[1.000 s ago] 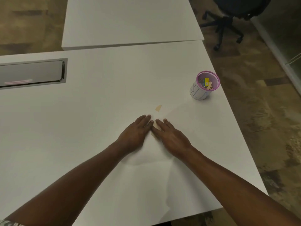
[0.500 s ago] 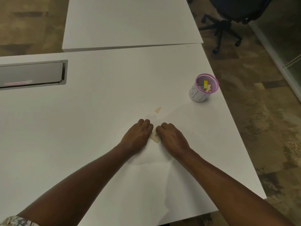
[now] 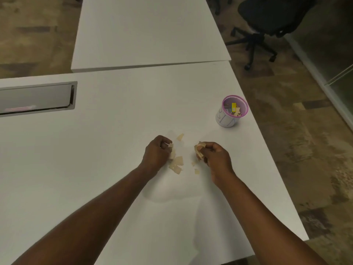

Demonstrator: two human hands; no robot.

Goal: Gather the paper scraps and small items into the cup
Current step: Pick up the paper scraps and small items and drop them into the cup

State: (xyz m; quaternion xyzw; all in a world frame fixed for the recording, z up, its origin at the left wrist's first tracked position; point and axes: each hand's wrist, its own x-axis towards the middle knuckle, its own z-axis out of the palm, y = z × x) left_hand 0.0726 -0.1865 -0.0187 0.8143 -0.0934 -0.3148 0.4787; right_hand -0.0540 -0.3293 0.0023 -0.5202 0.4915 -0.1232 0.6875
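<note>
Several beige paper scraps (image 3: pixel 177 163) lie on the white table (image 3: pixel 95 169) between my hands. My left hand (image 3: pixel 157 153) is curled and pinches a few scraps at its fingertips. My right hand (image 3: pixel 212 155) is curled round a small bunch of scraps. One loose scrap (image 3: pixel 180 137) lies just beyond my hands, and two tiny scraps (image 3: pixel 196 171) lie near my right wrist. The cup (image 3: pixel 231 111), pale with a pink mesh rim, stands upright to the right and farther away, holding scraps and a yellow item.
The table's right edge runs close past the cup, with brown floor beyond. A second white table (image 3: pixel 149 29) abuts at the back. A grey recessed cable tray (image 3: pixel 36 98) sits at the left. A black office chair (image 3: pixel 267 20) stands at the back right.
My hands were flat and pressed together on the table; both have curled, gathered scraps and moved apart, uncovering loose scraps between them.
</note>
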